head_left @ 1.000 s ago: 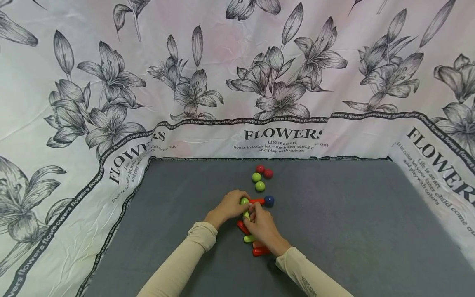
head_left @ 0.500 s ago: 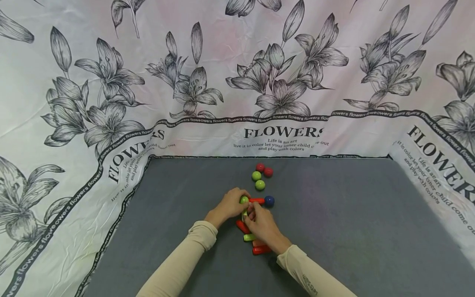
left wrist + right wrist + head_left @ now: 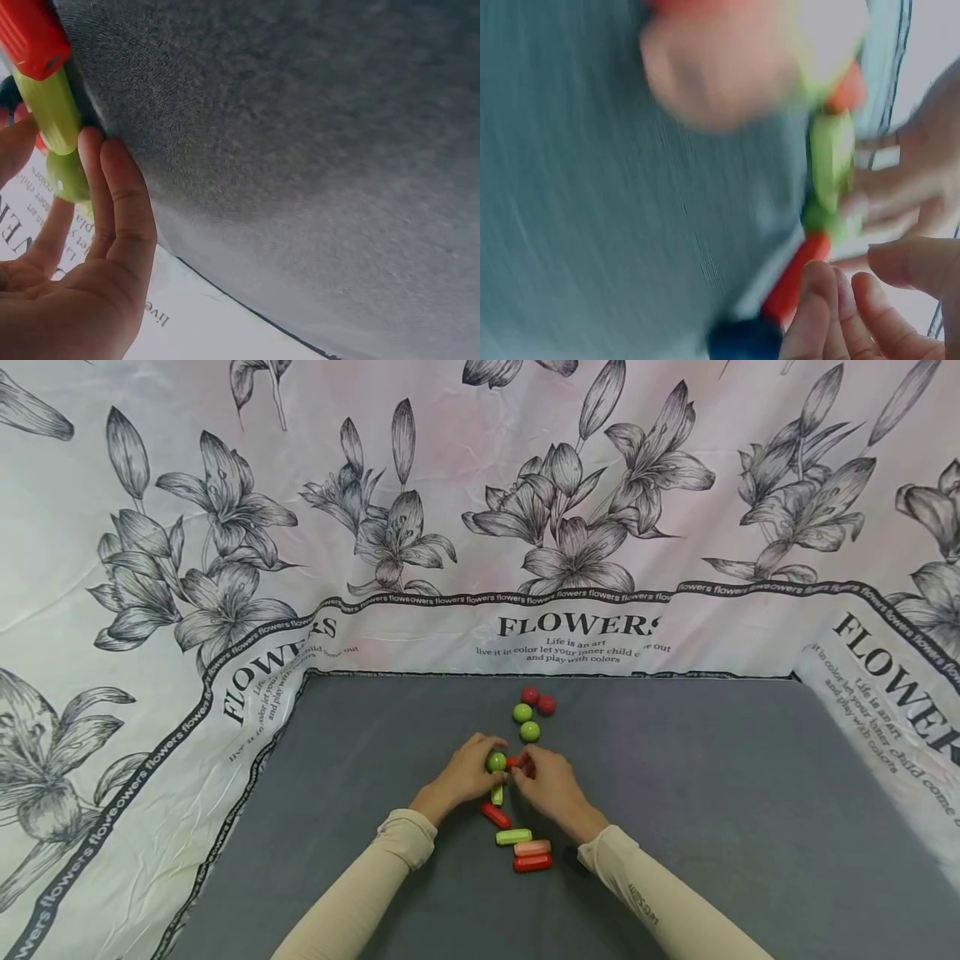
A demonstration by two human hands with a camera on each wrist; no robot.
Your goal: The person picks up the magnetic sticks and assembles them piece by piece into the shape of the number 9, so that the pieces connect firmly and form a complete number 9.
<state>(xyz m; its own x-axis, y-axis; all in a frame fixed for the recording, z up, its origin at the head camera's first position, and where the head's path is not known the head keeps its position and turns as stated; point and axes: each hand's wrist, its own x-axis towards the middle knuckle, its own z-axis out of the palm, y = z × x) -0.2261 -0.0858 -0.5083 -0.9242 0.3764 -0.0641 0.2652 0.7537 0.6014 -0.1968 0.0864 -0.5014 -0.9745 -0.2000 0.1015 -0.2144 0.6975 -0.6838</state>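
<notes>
A green ball (image 3: 497,762) joins a green stick (image 3: 497,794) and a red stick (image 3: 513,762). My left hand (image 3: 461,777) grips the green ball between thumb and fingers; in the left wrist view its fingers flank the ball (image 3: 66,176) and green stick (image 3: 51,112). My right hand (image 3: 553,787) is at the red stick's right part, thumb and fingertips apart in the right wrist view, beside the red stick (image 3: 795,281). A dark blue ball (image 3: 744,339) sits at that stick's far end, hidden in the head view by my right hand.
Behind the hands lie two red balls (image 3: 547,704) and two green balls (image 3: 529,731). Nearer me are a slanted red stick (image 3: 496,815), a green stick (image 3: 513,837), an orange stick (image 3: 532,848) and another red stick (image 3: 532,862) on the grey table (image 3: 712,810).
My right hand has moved away from the green stick, up and right to the red stick, uncovering the nearer sticks. My left hand stays at the green ball.
</notes>
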